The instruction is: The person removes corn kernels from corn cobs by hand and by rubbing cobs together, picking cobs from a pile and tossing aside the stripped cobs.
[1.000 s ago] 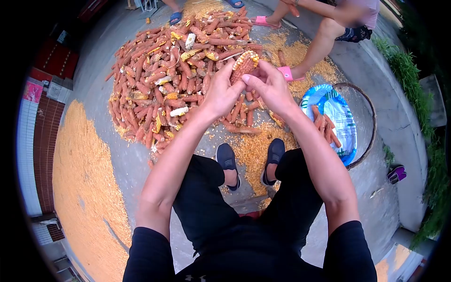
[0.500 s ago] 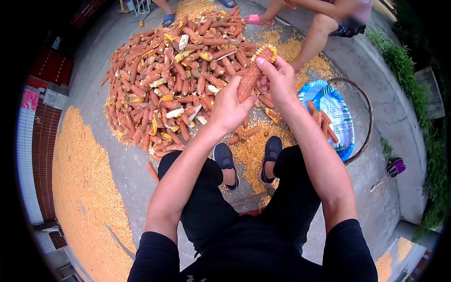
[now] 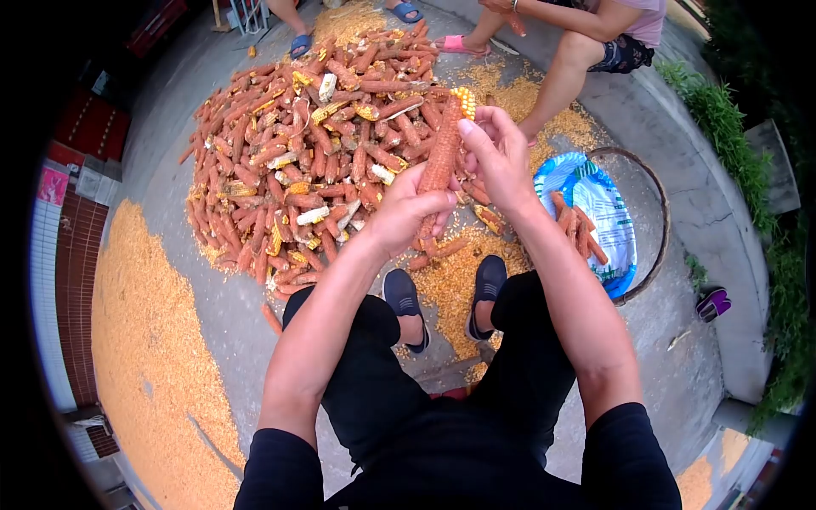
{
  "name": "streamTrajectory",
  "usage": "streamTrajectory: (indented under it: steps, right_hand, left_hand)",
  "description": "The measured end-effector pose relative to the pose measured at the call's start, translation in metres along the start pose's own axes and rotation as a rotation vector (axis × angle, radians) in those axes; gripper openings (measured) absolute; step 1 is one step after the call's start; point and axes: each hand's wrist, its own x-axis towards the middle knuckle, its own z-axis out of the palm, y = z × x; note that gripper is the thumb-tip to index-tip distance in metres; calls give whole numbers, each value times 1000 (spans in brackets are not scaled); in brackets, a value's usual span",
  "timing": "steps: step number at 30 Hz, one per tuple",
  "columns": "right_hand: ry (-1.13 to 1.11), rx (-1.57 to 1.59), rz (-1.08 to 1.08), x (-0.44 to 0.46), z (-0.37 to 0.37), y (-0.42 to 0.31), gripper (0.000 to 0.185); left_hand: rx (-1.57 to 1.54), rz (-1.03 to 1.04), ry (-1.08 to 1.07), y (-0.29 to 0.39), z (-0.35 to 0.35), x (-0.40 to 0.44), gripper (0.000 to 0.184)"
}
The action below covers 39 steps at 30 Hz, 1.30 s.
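Nearly bare corncob, yellow kernels at its far end

Left hand closed round the near end; right hand partly open, thumb against the cob just below those kernels; cob pile beyond the left hand, lined basket right of the right hand

I see one held-up cob and one big pile with too many cobs to count. There is one basket, and its bunched-up cobs are hard to count. I see two dark shoes, two blue slippers and one pink slipper.
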Motion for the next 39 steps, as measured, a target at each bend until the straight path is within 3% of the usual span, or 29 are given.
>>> streamTrajectory:
  steps: [1, 4, 13, 16, 19, 22, 24, 26, 28, 39]
  right_hand:
    - [38, -53, -1, 1, 1, -1, 27]
    - [117, -336, -271, 6, -2, 5, 35]
    - [156, -725, -328, -9, 10, -14, 42]
    - [188, -759, -289, -12, 10, -19, 40]
    - [182, -774, -337, -12, 12, -17, 29]
    - [45, -663, -398, -12, 17, -13, 34]
    - [22, -620, -386, -11, 13, -13, 32]
    - [-5, -537, -372, -8, 6, -12, 30]
    - [-39, -413, -348, -7, 2, -10, 30]
    - [-1, 2, -65, -7, 6, 7, 36]
  left_hand:
    - [73, 13, -1, -2, -2, 0, 24]
    - [366, 29, 9, -9, 7, -1, 27]
    - [880, 340, 351, -22, 23, 6, 51]
    - [1077, 140, 387, -15, 28, 3, 49]
    - [1052, 187, 444, -19, 30, 6, 46]
    - [915, 244, 495, -20, 36, 9, 40]
    - [652, 313, 325, -20, 30, 13, 33]
    - [401, 245, 174, -18, 25, 10, 25]
    - [157, 42, 45, 1, 28, -1, 18]
    - [-332, -76, -224, 0, 13, -8, 16]
